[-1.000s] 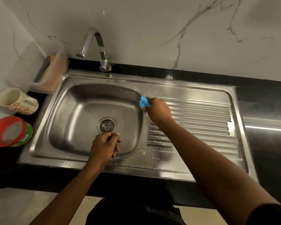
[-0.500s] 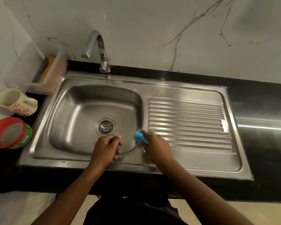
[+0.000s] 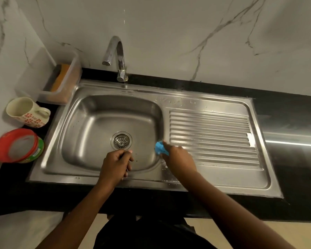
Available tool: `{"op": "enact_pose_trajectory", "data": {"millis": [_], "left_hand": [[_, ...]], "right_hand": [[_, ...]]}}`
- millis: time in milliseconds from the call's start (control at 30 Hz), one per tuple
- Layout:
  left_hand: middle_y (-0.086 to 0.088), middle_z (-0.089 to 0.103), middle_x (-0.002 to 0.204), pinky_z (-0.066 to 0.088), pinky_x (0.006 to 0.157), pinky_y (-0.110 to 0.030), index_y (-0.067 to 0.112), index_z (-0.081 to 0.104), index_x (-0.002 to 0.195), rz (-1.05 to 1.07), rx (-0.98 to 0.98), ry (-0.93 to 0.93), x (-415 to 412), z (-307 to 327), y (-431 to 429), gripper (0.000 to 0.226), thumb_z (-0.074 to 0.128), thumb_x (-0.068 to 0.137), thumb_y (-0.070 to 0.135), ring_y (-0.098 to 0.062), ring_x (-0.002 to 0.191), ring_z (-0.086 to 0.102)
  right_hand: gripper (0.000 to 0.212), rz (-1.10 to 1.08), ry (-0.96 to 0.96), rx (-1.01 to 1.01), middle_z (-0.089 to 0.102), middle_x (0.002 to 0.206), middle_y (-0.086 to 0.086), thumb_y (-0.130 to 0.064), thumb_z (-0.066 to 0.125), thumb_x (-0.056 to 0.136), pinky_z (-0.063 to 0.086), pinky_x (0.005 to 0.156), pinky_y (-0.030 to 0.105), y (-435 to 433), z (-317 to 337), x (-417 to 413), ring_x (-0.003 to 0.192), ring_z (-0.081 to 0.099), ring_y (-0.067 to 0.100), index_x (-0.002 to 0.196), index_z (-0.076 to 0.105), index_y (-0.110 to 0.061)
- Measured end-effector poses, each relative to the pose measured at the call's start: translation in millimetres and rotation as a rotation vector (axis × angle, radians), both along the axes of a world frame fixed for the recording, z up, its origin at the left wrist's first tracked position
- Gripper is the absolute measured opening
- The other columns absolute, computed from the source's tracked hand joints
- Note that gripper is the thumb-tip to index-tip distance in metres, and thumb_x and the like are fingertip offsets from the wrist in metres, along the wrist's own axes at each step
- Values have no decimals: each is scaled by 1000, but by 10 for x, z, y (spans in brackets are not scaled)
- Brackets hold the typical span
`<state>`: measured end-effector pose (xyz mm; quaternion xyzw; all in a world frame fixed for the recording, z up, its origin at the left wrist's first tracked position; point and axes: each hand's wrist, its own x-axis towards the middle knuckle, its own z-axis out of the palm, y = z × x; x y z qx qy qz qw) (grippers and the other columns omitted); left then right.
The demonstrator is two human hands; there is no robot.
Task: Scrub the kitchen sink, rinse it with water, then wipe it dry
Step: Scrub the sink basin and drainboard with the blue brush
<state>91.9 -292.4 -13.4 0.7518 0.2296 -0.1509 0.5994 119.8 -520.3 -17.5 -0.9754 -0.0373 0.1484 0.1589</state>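
Blue scrubber (image 3: 161, 148) gripped by right hand (image 3: 180, 159) at basin's right edge — left hand (image 3: 115, 165) fisted, contents unclear.

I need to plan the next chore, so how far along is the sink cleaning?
Still scrubbing. The right hand presses a blue scrubber on the strip between basin and drainboard; the left hand is fisted at the front rim. The tap is dry, so rinsing and wiping remain.
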Motion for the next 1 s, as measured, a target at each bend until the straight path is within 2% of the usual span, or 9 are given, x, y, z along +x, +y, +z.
{"op": "enact_pose_trajectory", "data": {"millis": [100, 167, 233, 333, 433, 533, 667, 833, 1000], "left_hand": [[-11, 63, 58, 36, 40, -22, 3, 68, 80, -5, -15, -3, 14, -4, 26, 34, 61, 103, 27, -19, 42, 48], [-11, 63, 58, 36, 40, -23, 4, 69, 80, -7, -20, -16, 28, 5, 70, 34, 60, 103, 27, -20, 43, 48], [-11, 63, 58, 35, 41, -23, 4, 69, 80, -5, -24, -31, 44, 19, 133, 35, 60, 104, 28, -21, 44, 48], [-11, 63, 58, 36, 43, -23, 5, 70, 80, 18, -26, -50, 53, 36, 306, 34, 60, 103, 28, -21, 45, 48], [-11, 63, 59, 37, 43, -24, 6, 70, 79, 57, -26, -54, 28, 44, 540, 34, 60, 104, 28, -20, 45, 49], [-11, 62, 57, 37, 43, -24, 5, 69, 78, 128, -30, -51, -33, 47, 813, 35, 60, 104, 27, -22, 46, 48], [-11, 62, 56, 38, 44, -26, 5, 70, 78, 214, 2, -49, -167, 64, 1220, 37, 61, 104, 30, -24, 47, 51], [-9, 61, 56, 35, 40, -23, 3, 70, 81, 318, 23, -38, -350, 93, 1716, 37, 59, 105, 28, -20, 42, 49], [-8, 62, 58, 35, 42, -23, 2, 68, 85, 417, 20, 2, -503, 99, 2176, 35, 57, 106, 28, -17, 43, 49]], "right_hand": [[53, -74, 19, 104, 73, 122, 8, -45, 60, 103, 52, 87, 37, 30, 21, -257, 107, 70, 27, 154, 49, -32], [53, -157, 55, 163, 74, 119, 4, -42, 65, 100, 54, 86, 34, 73, 9, -231, 100, 71, 22, 150, 55, -30], [46, -239, 145, 240, 75, 101, 0, -41, 74, 94, 55, 74, 31, 94, -5, -87, 82, 70, 15, 136, 68, -25], [34, -429, 343, 550, 60, 70, 0, -40, 82, 88, 39, 46, 24, 177, 30, 93, 49, 52, 10, 112, 76, -16], [30, -556, 476, 889, 47, 66, 4, -34, 80, 91, 28, 41, 22, 385, 119, 159, 45, 37, 10, 109, 75, -10], [27, -557, 540, 1026, 43, 63, -1, -35, 77, 94, 25, 39, 19, 732, 224, 250, 48, 32, 9, 111, 75, -14], [27, -465, 574, 1054, 46, 65, 0, -41, 69, 99, 23, 41, 19, 1326, 363, 393, 48, 31, 9, 106, 75, -15], [29, -256, 550, 1007, 49, 68, 5, -48, 62, 102, 25, 43, 21, 2185, 546, 500, 47, 34, 11, 101, 75, -22], [33, 87, 398, 845, 60, 66, 4, -45, 54, 106, 37, 46, 23, 3078, 682, 566, 48, 48, 10, 116, 74, -21]]}}
